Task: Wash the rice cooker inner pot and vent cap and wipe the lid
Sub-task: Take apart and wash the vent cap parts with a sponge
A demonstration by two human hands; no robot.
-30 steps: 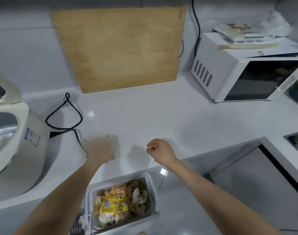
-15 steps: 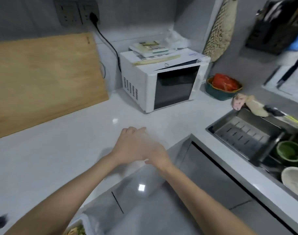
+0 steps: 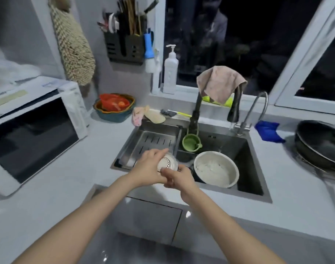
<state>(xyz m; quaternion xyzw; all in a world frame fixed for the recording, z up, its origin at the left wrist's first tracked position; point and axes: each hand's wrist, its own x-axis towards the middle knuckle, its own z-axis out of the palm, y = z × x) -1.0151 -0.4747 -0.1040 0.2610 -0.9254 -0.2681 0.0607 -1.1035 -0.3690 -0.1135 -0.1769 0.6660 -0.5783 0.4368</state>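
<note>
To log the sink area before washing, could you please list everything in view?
sink: one, steel, centre
vent cap: one, white, held over the sink's left edge
inner pot: one, pale inside, in the sink basin
tap: one, black, behind the sink
cloth: one, pinkish, draped over the tap
cup: one, green, in the sink
soap bottle: one, white, behind the sink
microwave: one, white, far left
bowl: one, teal, right of the microwave
pan: one, black, right of the sink
left hand: one, grips the vent cap
right hand: one, pinches the cap's near edge
</note>
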